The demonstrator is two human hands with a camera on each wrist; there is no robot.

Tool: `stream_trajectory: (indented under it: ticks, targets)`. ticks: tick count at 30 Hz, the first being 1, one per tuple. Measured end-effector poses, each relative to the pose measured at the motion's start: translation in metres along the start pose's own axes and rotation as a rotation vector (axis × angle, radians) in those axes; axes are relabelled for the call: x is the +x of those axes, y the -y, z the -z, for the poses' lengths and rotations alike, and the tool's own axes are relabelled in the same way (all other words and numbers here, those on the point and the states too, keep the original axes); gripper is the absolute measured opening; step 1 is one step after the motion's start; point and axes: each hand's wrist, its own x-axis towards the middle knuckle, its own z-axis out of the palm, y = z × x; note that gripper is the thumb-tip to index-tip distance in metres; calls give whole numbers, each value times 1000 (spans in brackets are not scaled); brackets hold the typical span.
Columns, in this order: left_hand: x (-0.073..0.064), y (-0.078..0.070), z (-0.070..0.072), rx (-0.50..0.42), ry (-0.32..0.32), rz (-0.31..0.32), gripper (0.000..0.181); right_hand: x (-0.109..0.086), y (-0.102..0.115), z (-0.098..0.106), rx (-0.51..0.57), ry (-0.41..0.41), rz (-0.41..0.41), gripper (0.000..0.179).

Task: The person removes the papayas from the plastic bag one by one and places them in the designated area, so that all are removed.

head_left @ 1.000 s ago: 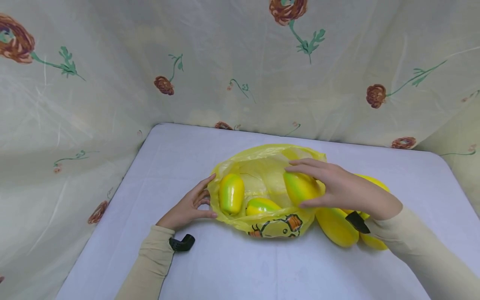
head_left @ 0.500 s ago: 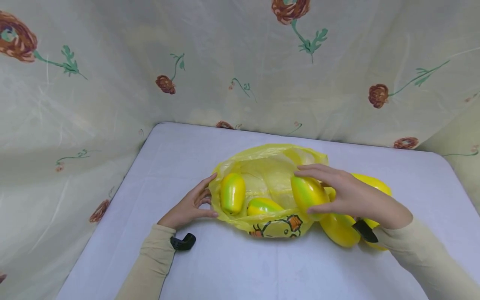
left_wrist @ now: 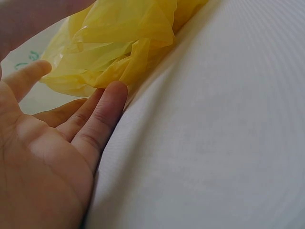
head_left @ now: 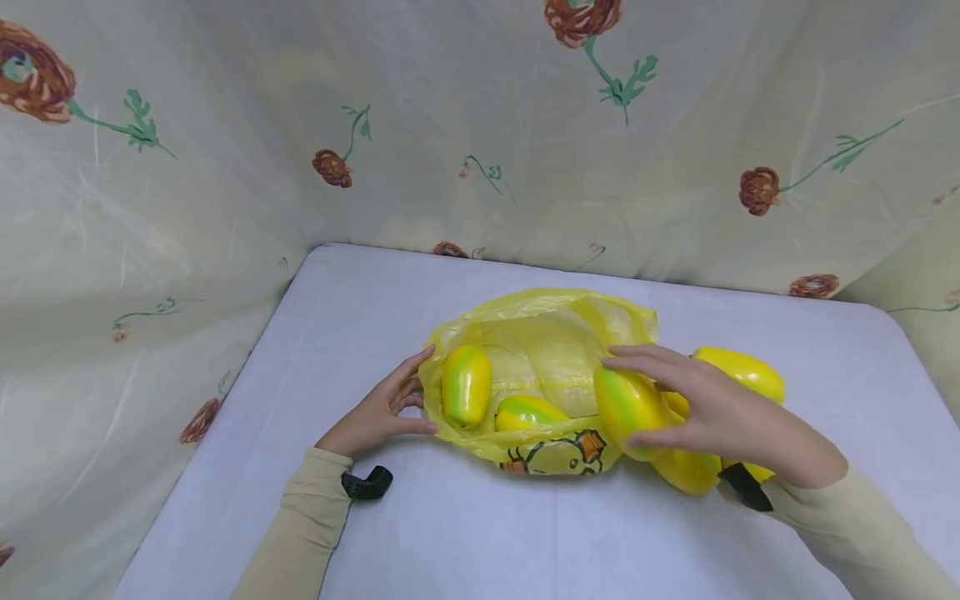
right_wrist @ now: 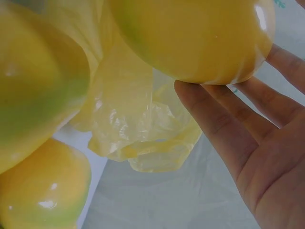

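A thin yellow plastic bag (head_left: 536,354) with a cartoon face printed on its front lies with its mouth spread wide. Two yellow-green mangoes, one upright at the left (head_left: 467,387) and one on its side (head_left: 527,412), are inside it. My left hand (head_left: 378,417) rests at the bag's left rim, its extended fingers touching the plastic in the left wrist view. Between thumb and fingertips, my right hand (head_left: 716,408) holds another mango (head_left: 630,410) over the bag's right edge. In the right wrist view those fingertips press on the fruit's smooth skin (right_wrist: 205,38).
More mangoes lie on the table right of the bag, one behind the right hand (head_left: 746,375) and another in front (head_left: 686,472), partly hidden. A white cloth covers the table (head_left: 480,542). A flowered curtain (head_left: 420,125) hangs along its back and left sides.
My right hand has moved right and toward me with the mango, from over the bag's mouth to its right edge. The left hand and the bag have stayed nearly still.
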Motion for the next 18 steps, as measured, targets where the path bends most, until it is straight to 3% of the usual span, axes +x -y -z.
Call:
stream_trajectory:
  ticks: [7,18]
  targets:
    - [0,0,0,9,-3,-2,109,-11,0,-4,-25,-28,23,79]
    - [0,1,1,9,0,-5,109,-32,0,-16,-89,-20,-3,76]
